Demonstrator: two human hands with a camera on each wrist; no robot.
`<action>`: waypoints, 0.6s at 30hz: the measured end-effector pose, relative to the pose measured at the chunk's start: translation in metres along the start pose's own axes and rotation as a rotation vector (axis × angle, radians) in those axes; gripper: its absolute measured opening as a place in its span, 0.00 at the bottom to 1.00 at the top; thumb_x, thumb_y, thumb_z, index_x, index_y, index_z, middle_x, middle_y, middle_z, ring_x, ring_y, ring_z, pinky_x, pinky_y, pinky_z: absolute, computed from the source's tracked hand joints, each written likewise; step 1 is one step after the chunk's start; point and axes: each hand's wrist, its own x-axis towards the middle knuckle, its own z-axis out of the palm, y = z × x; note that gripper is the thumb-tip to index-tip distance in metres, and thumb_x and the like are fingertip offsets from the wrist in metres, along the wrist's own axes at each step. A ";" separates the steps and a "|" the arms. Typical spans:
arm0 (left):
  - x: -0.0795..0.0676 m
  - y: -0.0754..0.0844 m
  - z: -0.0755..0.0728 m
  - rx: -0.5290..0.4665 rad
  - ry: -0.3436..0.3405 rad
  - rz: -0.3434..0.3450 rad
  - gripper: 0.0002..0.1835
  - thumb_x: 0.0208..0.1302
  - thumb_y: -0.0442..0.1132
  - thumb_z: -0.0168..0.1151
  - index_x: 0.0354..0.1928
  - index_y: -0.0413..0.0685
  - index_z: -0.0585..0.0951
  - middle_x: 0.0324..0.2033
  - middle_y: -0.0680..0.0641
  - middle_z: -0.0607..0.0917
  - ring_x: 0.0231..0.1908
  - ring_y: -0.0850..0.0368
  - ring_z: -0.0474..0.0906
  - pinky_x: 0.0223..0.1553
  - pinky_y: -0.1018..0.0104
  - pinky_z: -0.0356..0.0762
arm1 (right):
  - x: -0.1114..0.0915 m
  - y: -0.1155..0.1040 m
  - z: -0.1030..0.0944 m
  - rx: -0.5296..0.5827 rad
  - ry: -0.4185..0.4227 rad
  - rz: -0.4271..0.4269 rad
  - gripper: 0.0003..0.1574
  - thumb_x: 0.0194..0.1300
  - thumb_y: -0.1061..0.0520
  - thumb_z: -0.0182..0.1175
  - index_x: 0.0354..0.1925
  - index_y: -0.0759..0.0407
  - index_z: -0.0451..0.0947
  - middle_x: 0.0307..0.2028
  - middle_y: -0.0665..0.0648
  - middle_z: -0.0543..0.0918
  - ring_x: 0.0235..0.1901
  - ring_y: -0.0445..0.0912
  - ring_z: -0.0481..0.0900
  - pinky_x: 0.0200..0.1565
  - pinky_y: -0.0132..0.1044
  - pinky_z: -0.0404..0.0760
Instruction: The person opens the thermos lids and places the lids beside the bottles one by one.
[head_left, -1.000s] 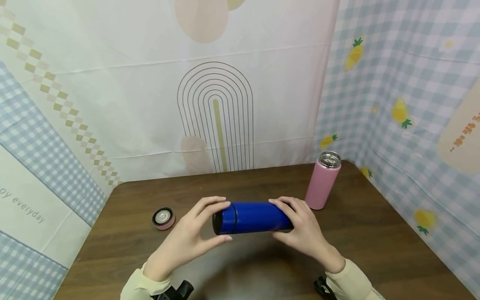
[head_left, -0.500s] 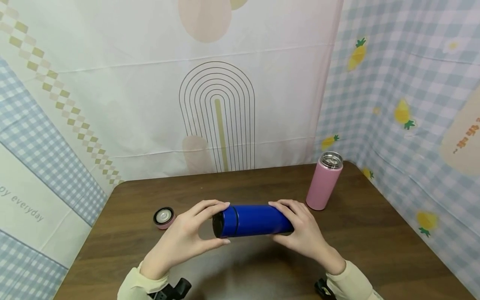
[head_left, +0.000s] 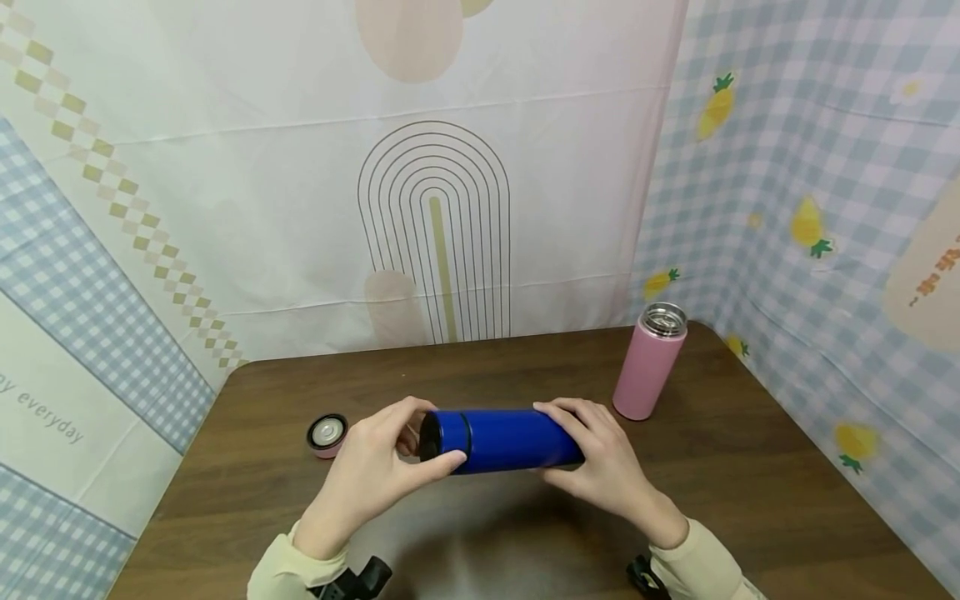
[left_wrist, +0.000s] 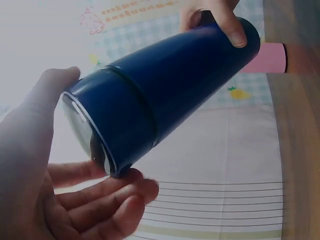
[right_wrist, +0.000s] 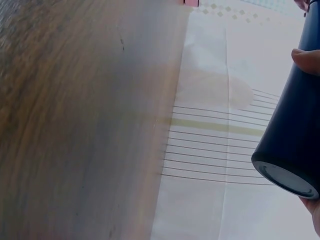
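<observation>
A blue thermos bottle (head_left: 517,440) is held sideways above the table, its capped end to the left. My left hand (head_left: 367,467) is around the cap (left_wrist: 110,115), thumb on the near side near the seam; in the left wrist view the fingers curl at the cap's lower rim. The right hand (head_left: 606,462) grips the base end between thumb and fingers. In the right wrist view the bottle's flat base (right_wrist: 287,179) shows, with a thumb on its side. A dark ring runs between cap and body, which look joined.
An uncapped pink thermos bottle (head_left: 648,367) with a steel mouth stands at the back right of the brown wooden table (head_left: 375,375). On the left lies a pink lid (head_left: 327,435), its inside facing up. Patterned cloth hangs behind and at both sides.
My left hand has shifted its hold on the cap: its fingers were on top and now go behind it, with the thumb higher on the near side. The right hand keeps its grip.
</observation>
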 end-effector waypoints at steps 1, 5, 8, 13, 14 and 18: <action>0.000 0.000 0.000 0.003 -0.018 -0.015 0.27 0.53 0.67 0.73 0.49 0.62 0.80 0.31 0.63 0.78 0.29 0.67 0.77 0.31 0.70 0.78 | 0.000 0.000 0.000 -0.005 0.005 -0.005 0.58 0.34 0.50 0.85 0.67 0.47 0.75 0.56 0.56 0.78 0.54 0.52 0.76 0.55 0.53 0.71; -0.001 -0.002 -0.002 -0.023 -0.115 0.011 0.33 0.56 0.65 0.71 0.60 0.61 0.76 0.43 0.63 0.79 0.40 0.66 0.79 0.42 0.65 0.82 | 0.001 0.002 -0.001 -0.032 0.031 -0.017 0.57 0.33 0.50 0.85 0.66 0.50 0.76 0.55 0.57 0.78 0.54 0.54 0.76 0.56 0.54 0.71; -0.002 -0.005 -0.002 -0.070 -0.161 0.109 0.42 0.57 0.59 0.74 0.71 0.59 0.68 0.56 0.58 0.77 0.50 0.63 0.78 0.50 0.60 0.82 | 0.001 0.004 -0.003 -0.038 0.041 -0.007 0.57 0.33 0.51 0.85 0.65 0.51 0.77 0.55 0.58 0.78 0.54 0.55 0.75 0.56 0.54 0.70; 0.001 -0.006 -0.002 -0.061 -0.131 0.299 0.48 0.55 0.46 0.79 0.76 0.54 0.63 0.64 0.51 0.72 0.60 0.56 0.75 0.58 0.61 0.77 | 0.000 0.004 -0.004 -0.028 0.027 0.009 0.56 0.34 0.51 0.85 0.65 0.51 0.76 0.55 0.57 0.78 0.54 0.54 0.75 0.56 0.54 0.70; 0.002 -0.006 -0.003 -0.052 -0.121 0.326 0.48 0.54 0.44 0.80 0.75 0.54 0.65 0.65 0.50 0.72 0.61 0.56 0.74 0.59 0.63 0.75 | 0.000 0.004 -0.004 -0.026 0.023 0.010 0.56 0.35 0.51 0.84 0.65 0.51 0.76 0.55 0.57 0.78 0.54 0.54 0.75 0.56 0.54 0.70; 0.002 -0.006 -0.004 -0.021 -0.089 0.393 0.44 0.52 0.42 0.80 0.72 0.53 0.69 0.64 0.53 0.73 0.61 0.57 0.74 0.61 0.68 0.71 | -0.001 0.004 -0.004 -0.020 0.007 0.015 0.56 0.37 0.50 0.84 0.67 0.48 0.75 0.56 0.56 0.78 0.55 0.53 0.75 0.56 0.53 0.70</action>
